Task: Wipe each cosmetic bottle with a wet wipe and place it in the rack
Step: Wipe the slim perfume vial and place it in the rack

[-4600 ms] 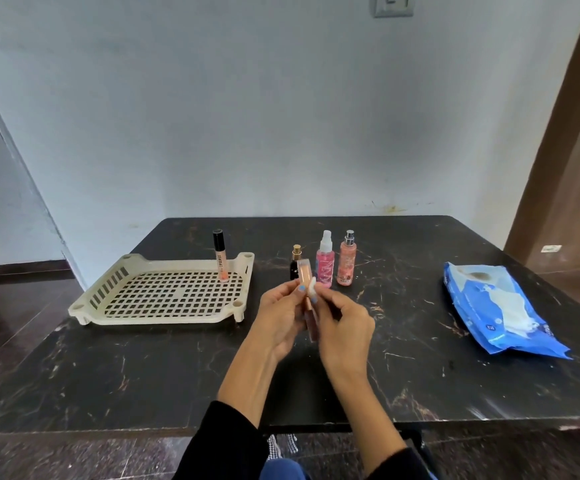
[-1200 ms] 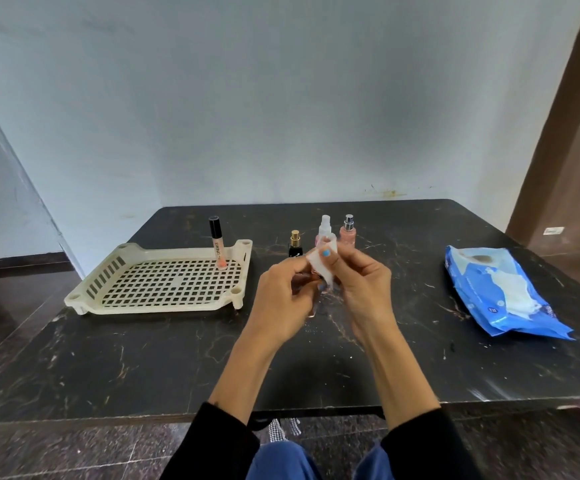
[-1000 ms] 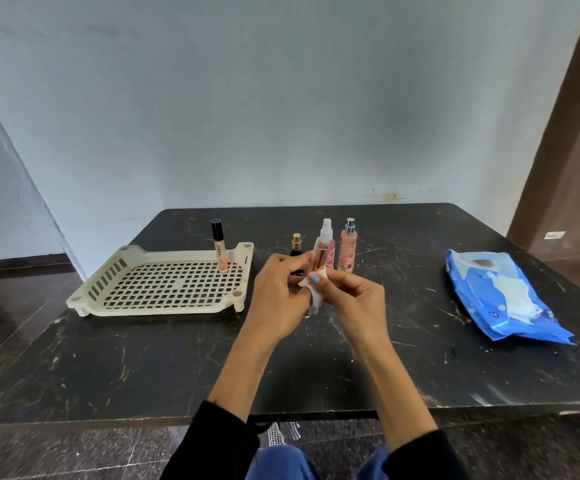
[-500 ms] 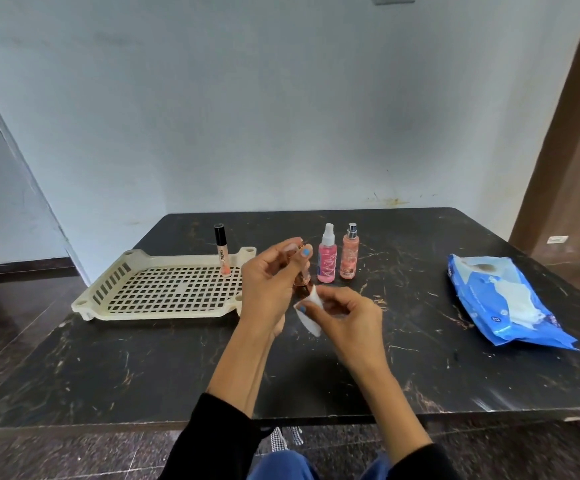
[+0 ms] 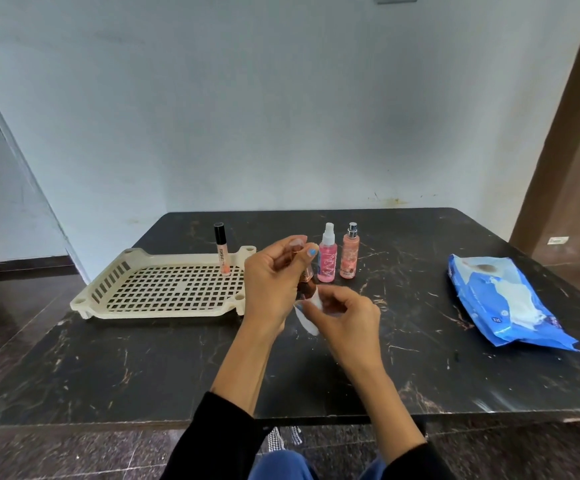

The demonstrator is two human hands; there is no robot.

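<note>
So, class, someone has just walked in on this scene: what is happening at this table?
A person is cleaning small cosmetic bottles. The left hand holds a slim copper tube upright by its top, while the right hand pinches a wet wipe at its lower end. One lip gloss already stands in the cream rack. Two pink spray bottles wait on the table, and the blue wipes pack lies to the right.

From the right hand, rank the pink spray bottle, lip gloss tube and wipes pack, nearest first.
Measured from the right hand, head view:
1. Pink spray bottle, just beyond it.
2. Lip gloss tube, standing in the rack, left.
3. Wipes pack, far right.
</note>
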